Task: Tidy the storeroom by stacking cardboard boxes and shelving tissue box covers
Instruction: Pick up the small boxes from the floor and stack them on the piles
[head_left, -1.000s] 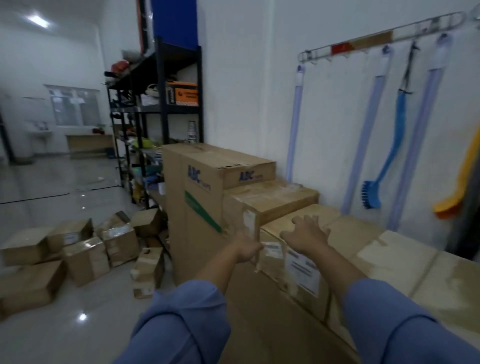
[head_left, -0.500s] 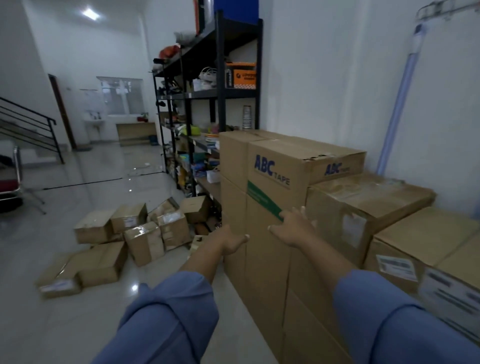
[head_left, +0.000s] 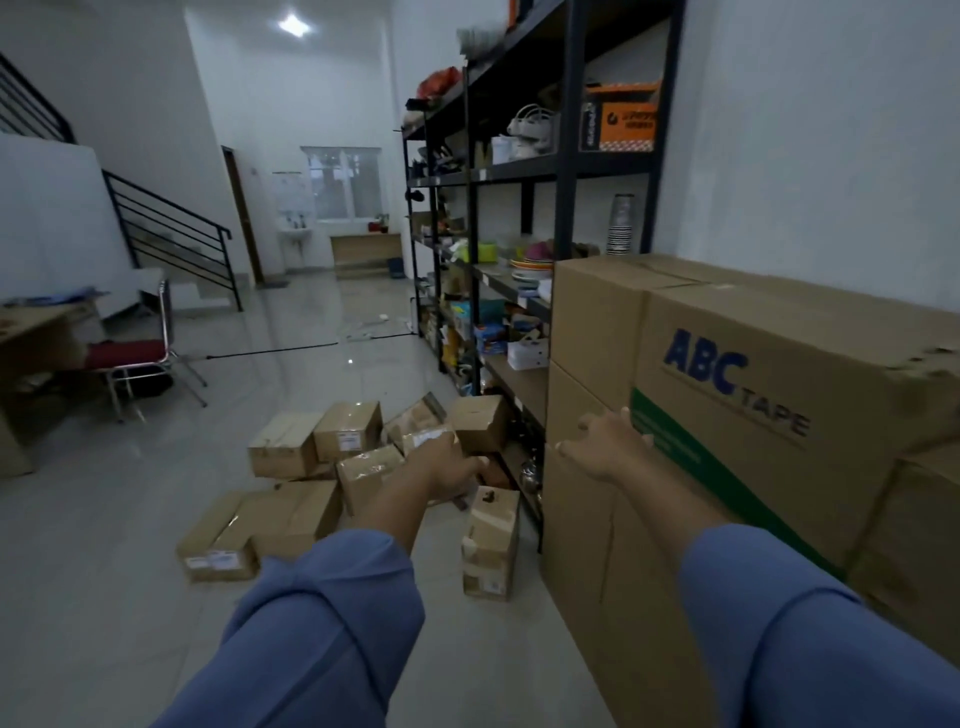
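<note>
**Reaching Out Beside the Big Boxes**

Far on the left stands a wooden table (head_left: 36, 332). Just beside it is a chair (head_left: 132, 353) with a red seat. Behind them, black stairs (head_left: 171, 234) go up along the white wall.

On the shiny floor (head_left: 104, 519), near the middle, lies a messy heap of small cardboard boxes (head_left: 343, 431). Some lie flat and some lean on each other. A few have white stickers. One more small box (head_left: 491, 540) stands on its end just right of the heap, near the foot of the shelf.

The left hand (head_left: 447, 467) sticks out of a blue sleeve (head_left: 322, 623) and hangs in the air in front of the heap. Its fingers are loose and point forward. It holds nothing.

Next is a tall black shelf (head_left: 566, 171) against the wall, full of many little things. An orange box (head_left: 621, 117) sits high up on it. A stack of cups (head_left: 621, 223) stands lower down, just behind the big boxes.

The right hand (head_left: 605, 447) is wide, with its fingers spread. It is at the front corner of the big box (head_left: 769, 415) that says ABC TAPE in blue and has a green stripe. I cannot tell if the hand touches the box. That box sits on top of another brown box (head_left: 597, 571). At the far right stands one more brown box (head_left: 924, 519).
</note>
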